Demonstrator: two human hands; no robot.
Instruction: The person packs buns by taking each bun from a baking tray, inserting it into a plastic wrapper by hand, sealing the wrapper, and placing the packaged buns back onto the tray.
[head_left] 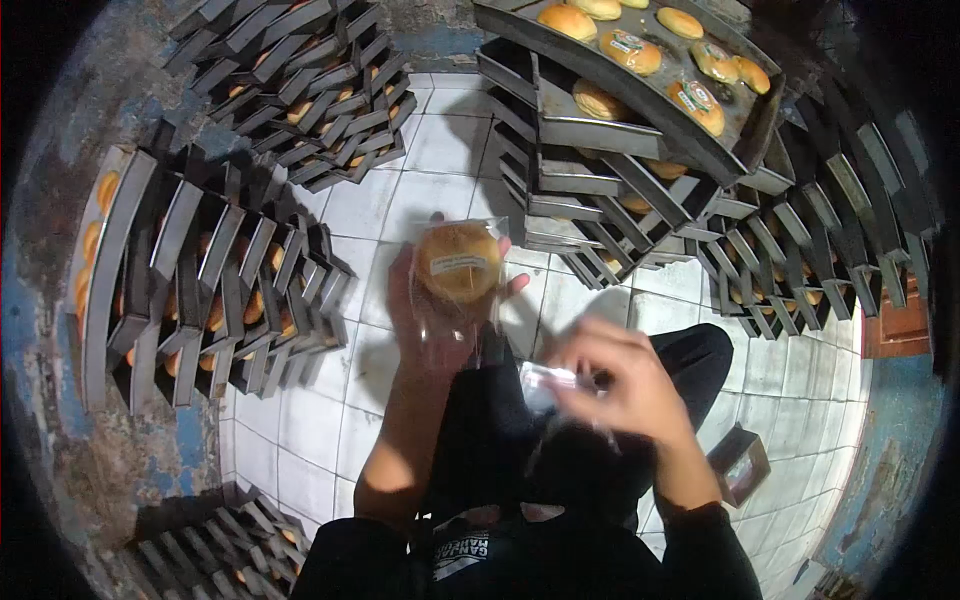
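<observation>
The place looks like a bakery's workroom — dark metal trays (118, 270) stand in crisscross stacks on several sides, and golden buns (568, 20) lie on the top one and show between the layers. Some are in clear, labelled bags, as is the packaged bun (460, 285) before the person. White tiles (310, 430) meet worn, blue-patched surfaces (60, 440).

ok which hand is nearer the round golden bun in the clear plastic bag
Left: the left hand holds the round golden bun from beneath; the right hand is apart, to the lower right.
</observation>
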